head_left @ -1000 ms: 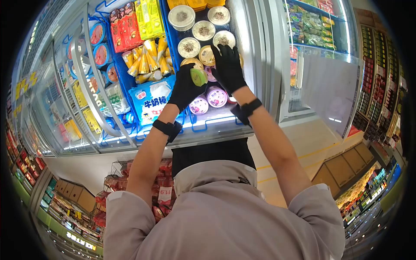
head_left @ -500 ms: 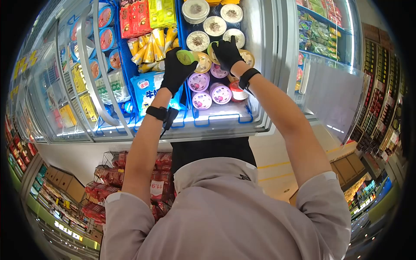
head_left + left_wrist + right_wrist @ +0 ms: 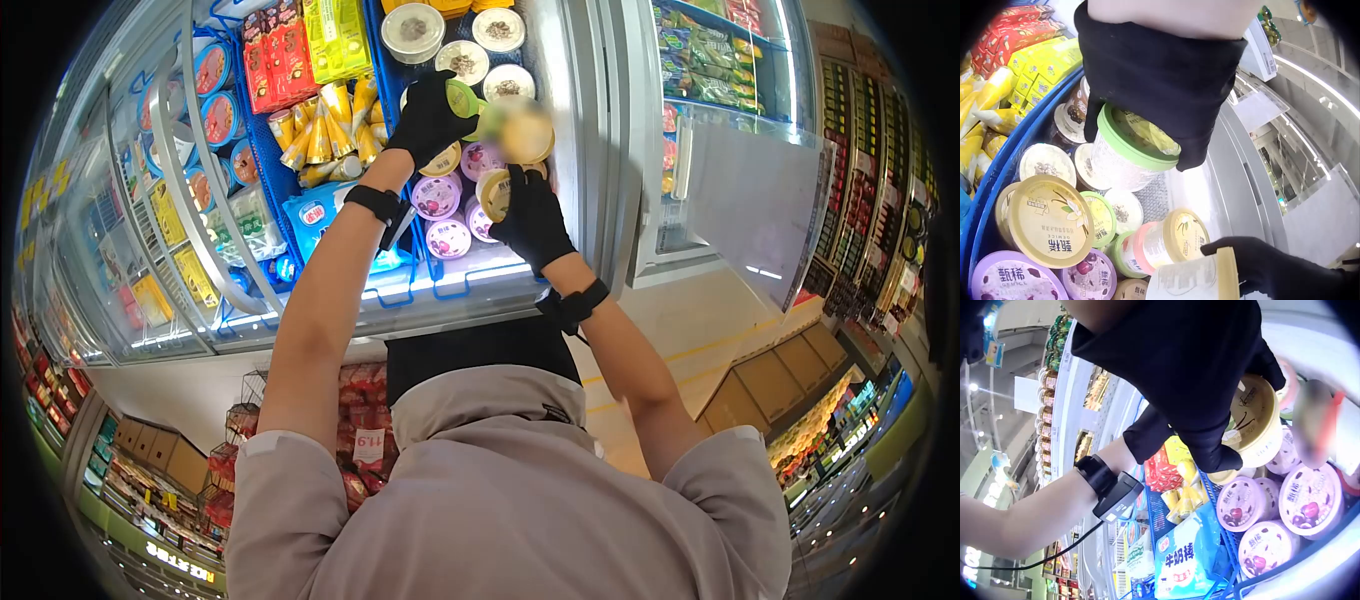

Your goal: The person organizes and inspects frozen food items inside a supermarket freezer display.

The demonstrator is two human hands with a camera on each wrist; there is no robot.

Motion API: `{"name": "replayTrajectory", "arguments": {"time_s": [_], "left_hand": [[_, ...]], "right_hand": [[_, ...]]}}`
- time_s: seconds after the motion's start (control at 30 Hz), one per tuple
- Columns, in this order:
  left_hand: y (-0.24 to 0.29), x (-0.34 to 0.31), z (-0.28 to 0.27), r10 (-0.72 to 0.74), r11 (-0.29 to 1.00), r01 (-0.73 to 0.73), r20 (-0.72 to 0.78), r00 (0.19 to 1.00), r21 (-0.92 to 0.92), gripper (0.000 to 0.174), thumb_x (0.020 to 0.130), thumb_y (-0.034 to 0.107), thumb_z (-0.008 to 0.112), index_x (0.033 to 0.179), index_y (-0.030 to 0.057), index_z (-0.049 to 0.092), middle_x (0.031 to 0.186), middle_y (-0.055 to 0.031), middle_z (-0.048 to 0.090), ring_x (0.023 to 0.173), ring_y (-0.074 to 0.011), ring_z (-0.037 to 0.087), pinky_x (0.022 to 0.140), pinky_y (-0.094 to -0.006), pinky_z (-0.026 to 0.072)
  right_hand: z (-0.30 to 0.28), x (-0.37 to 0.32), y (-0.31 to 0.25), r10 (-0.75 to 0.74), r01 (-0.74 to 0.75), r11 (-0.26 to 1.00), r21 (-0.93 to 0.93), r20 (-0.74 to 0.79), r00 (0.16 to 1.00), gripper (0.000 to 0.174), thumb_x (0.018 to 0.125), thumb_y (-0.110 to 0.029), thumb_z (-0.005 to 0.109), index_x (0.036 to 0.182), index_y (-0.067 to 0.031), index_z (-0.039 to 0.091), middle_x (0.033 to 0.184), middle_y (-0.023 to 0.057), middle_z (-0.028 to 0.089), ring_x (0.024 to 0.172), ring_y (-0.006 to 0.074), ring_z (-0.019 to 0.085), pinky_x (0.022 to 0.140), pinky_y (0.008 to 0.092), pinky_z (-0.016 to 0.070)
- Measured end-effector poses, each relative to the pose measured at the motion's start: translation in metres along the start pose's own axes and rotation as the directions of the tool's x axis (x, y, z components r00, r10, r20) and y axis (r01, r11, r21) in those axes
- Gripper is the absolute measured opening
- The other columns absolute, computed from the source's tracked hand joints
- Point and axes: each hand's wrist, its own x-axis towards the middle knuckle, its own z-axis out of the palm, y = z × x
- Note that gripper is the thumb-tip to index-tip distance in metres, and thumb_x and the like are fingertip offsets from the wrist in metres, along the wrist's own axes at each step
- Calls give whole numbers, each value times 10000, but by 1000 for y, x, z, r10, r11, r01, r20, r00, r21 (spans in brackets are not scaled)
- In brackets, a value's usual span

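Note:
My left hand (image 3: 425, 118), in a black glove, grips an ice cream tub with a green lid (image 3: 1141, 147) over the back part of the blue basket (image 3: 392, 120). White-lidded tubs (image 3: 463, 62) stand beyond it. Nearer the front, my black-gloved right hand (image 3: 540, 222) holds a tub with a yellow lid (image 3: 1257, 419), tilted, its fingers and thumb around the sides. Purple-lidded tubs (image 3: 1311, 499) stand just below this hand. Between the hands, more tubs lie on their sides, one with a yellow lid (image 3: 1185, 235); part of this area is blurred in the head view.
Left of the tubs, another basket section holds yellow-wrapped cones (image 3: 325, 125), red packs (image 3: 273, 60), yellow-green packs (image 3: 338, 40) and a blue bag (image 3: 1191, 553). The freezer's front edge (image 3: 350, 335) runs before the person, and its glass door frame (image 3: 185, 150) stands at left.
My right hand has left a green-lidded tub, come toward the front and now holds a yellow-lidded one. The left hand keeps its green-lidded tub, a little farther back among the tubs.

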Motion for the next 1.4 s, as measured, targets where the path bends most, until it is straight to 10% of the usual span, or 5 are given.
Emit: {"name": "replayTrajectory", "arguments": {"time_s": [0.27,0.73,0.93,1.1,1.4], "left_hand": [[11,22,34,55,987,-114,427,902,113,677,615,245,756,1196,27,484,1179,-195,506,1085,-352,509,927,-410,443],[4,1,50,233,960,-267,298,926,79,983,559,165,802,1391,76,286,1318,-195,435,1224,-367,413,1019,-452,350],[56,10,63,532,728,-672,505,679,137,931,578,175,779,1383,81,322,1344,-157,432,1198,-341,449,1009,-437,373],[54,12,65,452,847,-531,513,730,9,705,608,148,756,1243,50,467,1238,-169,492,1079,-354,518,936,-409,440],[50,-60,10,273,962,-269,193,942,-47,738,637,199,780,1268,45,431,1233,-188,471,1181,-362,432,992,-433,360]], "right_hand": [[3,-10,25,283,-284,958,31,-218,934,908,542,-217,810,1299,-7,356,1069,203,490,978,360,515,816,432,464],[31,10,41,331,-344,939,-20,-227,916,825,589,-87,784,1280,-45,335,1095,190,523,773,346,641,604,417,536],[50,8,55,287,-307,951,-44,-246,926,753,665,-69,707,1294,-6,297,946,217,595,765,347,642,602,420,521],[56,9,62,305,-313,949,-28,-158,939,977,616,-125,790,1395,-50,206,1242,222,454,822,377,622,668,445,521],[85,29,79,360,-353,933,73,-225,905,927,675,-144,745,1398,-78,170,1011,219,616,840,402,619,688,460,508]]}}
